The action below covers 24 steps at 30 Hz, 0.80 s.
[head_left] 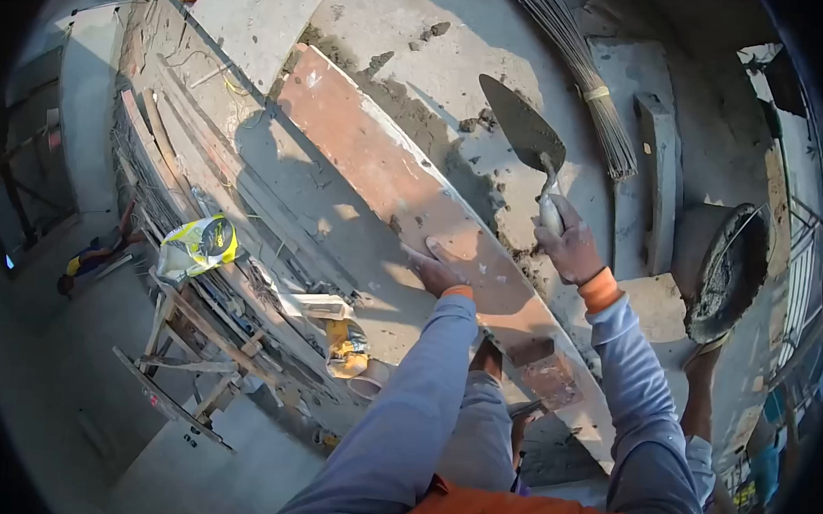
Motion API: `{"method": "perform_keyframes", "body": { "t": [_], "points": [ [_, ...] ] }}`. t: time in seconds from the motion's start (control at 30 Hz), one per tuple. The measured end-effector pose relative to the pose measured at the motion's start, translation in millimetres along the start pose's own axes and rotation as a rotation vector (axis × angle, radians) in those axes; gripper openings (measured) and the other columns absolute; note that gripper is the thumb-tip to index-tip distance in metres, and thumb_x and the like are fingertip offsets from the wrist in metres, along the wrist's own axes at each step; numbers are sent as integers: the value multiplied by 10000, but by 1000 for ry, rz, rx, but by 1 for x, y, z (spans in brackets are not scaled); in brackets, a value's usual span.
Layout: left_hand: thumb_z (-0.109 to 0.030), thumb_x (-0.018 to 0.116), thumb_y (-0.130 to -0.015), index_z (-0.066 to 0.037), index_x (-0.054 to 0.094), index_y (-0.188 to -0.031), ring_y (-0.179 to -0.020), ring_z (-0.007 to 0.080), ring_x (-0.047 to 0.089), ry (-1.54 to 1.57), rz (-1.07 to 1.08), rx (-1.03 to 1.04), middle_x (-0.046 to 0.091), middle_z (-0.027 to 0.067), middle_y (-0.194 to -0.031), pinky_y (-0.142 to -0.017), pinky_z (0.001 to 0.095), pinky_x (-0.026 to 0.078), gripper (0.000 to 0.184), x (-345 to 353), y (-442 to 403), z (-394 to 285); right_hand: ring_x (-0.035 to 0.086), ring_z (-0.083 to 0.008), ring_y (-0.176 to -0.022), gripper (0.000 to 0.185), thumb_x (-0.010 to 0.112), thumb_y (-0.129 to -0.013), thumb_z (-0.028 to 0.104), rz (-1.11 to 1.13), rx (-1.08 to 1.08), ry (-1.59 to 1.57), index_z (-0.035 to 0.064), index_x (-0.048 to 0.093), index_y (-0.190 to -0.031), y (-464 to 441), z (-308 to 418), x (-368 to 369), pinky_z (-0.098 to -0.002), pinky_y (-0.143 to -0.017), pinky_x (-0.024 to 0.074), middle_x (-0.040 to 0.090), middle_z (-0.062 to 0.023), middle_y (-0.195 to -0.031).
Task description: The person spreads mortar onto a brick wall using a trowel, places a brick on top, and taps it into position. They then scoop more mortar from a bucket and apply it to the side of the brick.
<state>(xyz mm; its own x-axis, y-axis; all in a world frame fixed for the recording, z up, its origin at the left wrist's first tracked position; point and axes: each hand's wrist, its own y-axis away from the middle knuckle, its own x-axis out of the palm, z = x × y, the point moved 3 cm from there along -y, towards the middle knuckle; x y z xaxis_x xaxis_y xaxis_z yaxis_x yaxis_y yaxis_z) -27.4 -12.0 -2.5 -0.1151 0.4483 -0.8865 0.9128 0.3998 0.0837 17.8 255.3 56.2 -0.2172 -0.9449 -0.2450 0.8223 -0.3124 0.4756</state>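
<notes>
A long reddish board (pixel 388 177) with a pale edge lies slantwise across the floor. My left hand (pixel 439 271) rests at its near side, fingers stretched out and touching its surface. My right hand (pixel 573 249) is wrapped around the handle of a pointed trowel (pixel 523 125), whose blade is coated in grey mortar and held over the floor beyond the board. Wet mortar (pixel 409 117) is spread along the board's far side. On the near end of the board sits a mortar-stained brick (pixel 550 374).
A bucket (pixel 729 274) with grey mortar in it stands at the right. Behind it lie a concrete block (pixel 656 181) and a tied bundle of thin rods (pixel 588 80). Timber strips (pixel 171 142) and a shiny yellow packet (pixel 198 246) lie on the left. Another person (pixel 95 257) is far left.
</notes>
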Motion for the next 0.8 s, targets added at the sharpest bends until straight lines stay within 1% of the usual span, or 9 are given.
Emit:
{"method": "perform_keyframes", "body": {
  "t": [0.03,0.1,0.2,0.33,0.47,0.57,0.6,0.73,0.8],
  "points": [
    [-315,449,-960,-20,206,-1436,-1249,357,421,28,43,-75,329,230,-1423,-1045,390,332,611,-5,6,-8,593,-447,-844,469,623,-763,206,-35,-51,206,36,498,-1182,32,-14,-20,-449,-721,494,614,-263,-932],
    [-327,445,-961,-4,239,-1420,-1209,377,460,35,14,-99,366,264,-1389,-994,413,372,598,-17,-8,-24,585,-455,-782,396,608,-761,202,-73,82,191,44,515,-1112,74,-63,-27,-458,-678,494,612,-252,-860],
    [-338,436,-962,28,263,-1401,-1205,402,450,67,53,-159,388,287,-1356,-998,435,359,597,-12,15,-30,596,-442,-783,368,599,-759,211,-88,341,351,51,516,-1081,140,-94,-61,-462,-683,492,615,-247,-848],
    [-373,437,-951,21,263,-1398,-1147,430,482,-68,-23,-31,430,304,-1299,-949,462,394,621,-12,18,-34,612,-421,-828,408,604,-741,214,-67,428,312,49,520,-1105,150,-128,-43,-452,-724,498,626,-248,-865],
    [-386,428,-953,31,273,-1393,-1162,423,469,-70,-32,-11,427,302,-1299,-968,457,382,626,-18,21,-42,607,-420,-915,555,633,-718,239,159,402,269,53,520,-1228,131,-122,-17,-421,-808,493,627,-271,-947],
    [-393,423,-954,39,273,-1391,-1176,417,458,-60,-36,-12,423,299,-1305,-982,451,374,632,-15,20,-38,624,-391,-919,559,652,-701,237,316,394,184,27,539,-1207,122,-122,2,-404,-820,491,630,-268,-953],
    [-395,422,-954,43,273,-1390,-1181,415,454,-84,-39,-30,424,298,-1305,-988,448,371,636,-14,20,-35,638,-351,-881,555,659,-692,233,343,292,81,7,548,-1187,120,-117,4,-393,-809,489,638,-250,-939],
    [-401,420,-954,47,269,-1391,-1187,414,450,-14,-27,-34,418,294,-1313,-991,446,371,644,-9,17,-24,632,-324,-838,519,661,-694,202,405,273,-50,0,554,-1159,122,-98,-4,-376,-782,486,640,-228,-915],
    [-401,423,-954,51,273,-1389,-1194,414,444,-68,-26,-71,410,293,-1320,-996,445,368,644,-9,17,-26,621,-328,-794,468,655,-702,159,273,198,-97,-1,558,-1131,123,-84,-13,-376,-749,486,638,-217,-880]
  ]
}}
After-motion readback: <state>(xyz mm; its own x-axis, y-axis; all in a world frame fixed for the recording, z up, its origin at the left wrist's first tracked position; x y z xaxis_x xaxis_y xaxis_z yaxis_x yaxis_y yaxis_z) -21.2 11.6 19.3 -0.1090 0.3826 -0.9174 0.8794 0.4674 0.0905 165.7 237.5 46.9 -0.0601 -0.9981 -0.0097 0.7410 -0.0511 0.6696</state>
